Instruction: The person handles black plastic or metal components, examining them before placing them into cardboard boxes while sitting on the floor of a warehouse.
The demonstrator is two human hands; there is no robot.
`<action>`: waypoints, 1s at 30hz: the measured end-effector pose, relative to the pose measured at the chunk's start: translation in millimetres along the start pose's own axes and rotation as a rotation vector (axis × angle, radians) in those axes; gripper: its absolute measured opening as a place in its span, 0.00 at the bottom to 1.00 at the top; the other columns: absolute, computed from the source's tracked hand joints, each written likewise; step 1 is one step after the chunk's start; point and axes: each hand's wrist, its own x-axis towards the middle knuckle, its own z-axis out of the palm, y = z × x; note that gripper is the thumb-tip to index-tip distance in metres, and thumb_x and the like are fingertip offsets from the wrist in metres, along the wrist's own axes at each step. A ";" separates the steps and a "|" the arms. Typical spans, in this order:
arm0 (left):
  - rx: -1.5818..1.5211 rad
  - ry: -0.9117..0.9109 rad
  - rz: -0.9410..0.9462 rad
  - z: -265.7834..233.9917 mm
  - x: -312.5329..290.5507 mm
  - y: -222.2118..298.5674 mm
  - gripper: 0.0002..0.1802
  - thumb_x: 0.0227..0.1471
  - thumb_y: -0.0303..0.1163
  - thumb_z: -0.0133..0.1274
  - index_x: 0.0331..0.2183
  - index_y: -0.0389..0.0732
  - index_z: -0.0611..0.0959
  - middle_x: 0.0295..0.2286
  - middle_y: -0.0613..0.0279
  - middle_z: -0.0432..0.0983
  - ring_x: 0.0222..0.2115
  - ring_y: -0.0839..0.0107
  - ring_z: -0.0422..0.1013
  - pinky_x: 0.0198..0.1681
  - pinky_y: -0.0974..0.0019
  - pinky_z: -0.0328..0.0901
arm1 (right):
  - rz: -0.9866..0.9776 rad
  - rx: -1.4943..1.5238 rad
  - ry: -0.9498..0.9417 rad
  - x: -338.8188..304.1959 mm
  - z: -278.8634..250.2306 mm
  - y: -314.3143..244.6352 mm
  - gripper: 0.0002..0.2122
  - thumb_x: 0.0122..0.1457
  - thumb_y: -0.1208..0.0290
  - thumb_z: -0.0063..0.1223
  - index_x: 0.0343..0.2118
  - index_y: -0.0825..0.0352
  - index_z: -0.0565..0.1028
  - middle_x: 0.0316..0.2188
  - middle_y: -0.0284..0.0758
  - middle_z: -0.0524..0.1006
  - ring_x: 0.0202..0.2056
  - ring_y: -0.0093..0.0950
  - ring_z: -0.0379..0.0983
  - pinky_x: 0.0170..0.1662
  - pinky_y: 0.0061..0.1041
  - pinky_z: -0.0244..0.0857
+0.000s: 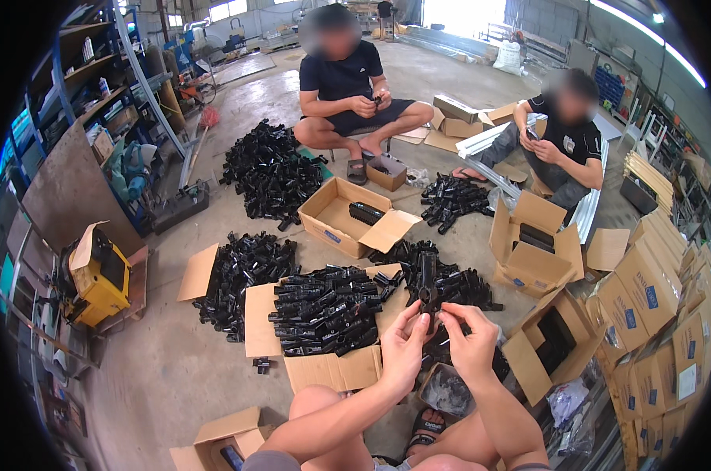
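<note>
My left hand (pixel 403 348) and my right hand (pixel 470 339) meet in front of me, fingers pinched round a long glossy black part (pixel 428 273). It stands nearly upright, with a rounded, notched lower end at my fingertips. I cannot tell its exact kind. Just left of my hands, an overfilled cardboard box (pixel 261 320) is heaped with similar black parts (pixel 324 310). Behind my hands lies another pile of black parts (pixel 469 286). Below my right hand, a small box (pixel 446 390) holds clear plastic bags.
Two people (pixel 336 74) (pixel 563 145) sit across from me, each handling a small piece. More black piles (pixel 269 169) (pixel 246 275) lie on the floor. Open cartons (pixel 332 224) (pixel 532 267) (pixel 520 361) stand between us. Stacked cartons (pixel 634 294) line the right; a yellow machine (pixel 104 290) stands left.
</note>
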 end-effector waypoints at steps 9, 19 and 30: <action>0.043 -0.022 -0.023 -0.8 -1.0 -0.7 0.23 0.63 0.29 0.51 0.57 0.34 0.70 0.47 0.60 0.77 0.43 0.78 0.73 0.45 0.71 0.71 | -0.045 -0.026 -0.029 -0.2 1.6 2.6 0.05 0.54 0.77 0.61 0.35 0.70 0.81 0.28 0.39 0.81 0.28 0.31 0.76 0.32 0.27 0.70; 0.073 -0.016 0.039 2.2 -1.4 -3.6 0.22 0.62 0.27 0.52 0.56 0.33 0.71 0.48 0.57 0.75 0.46 0.76 0.73 0.46 0.71 0.70 | -0.181 -0.306 -0.025 2.2 6.9 4.1 0.07 0.59 0.73 0.56 0.27 0.68 0.75 0.22 0.38 0.75 0.25 0.39 0.70 0.31 0.37 0.64; 0.081 0.000 -0.012 -0.6 -1.5 0.5 0.22 0.62 0.28 0.52 0.56 0.32 0.72 0.46 0.56 0.77 0.44 0.76 0.74 0.46 0.71 0.70 | -0.084 -0.263 -0.258 4.5 -0.9 13.5 0.12 0.63 0.68 0.49 0.24 0.67 0.71 0.22 0.40 0.73 0.29 0.43 0.72 0.34 0.40 0.64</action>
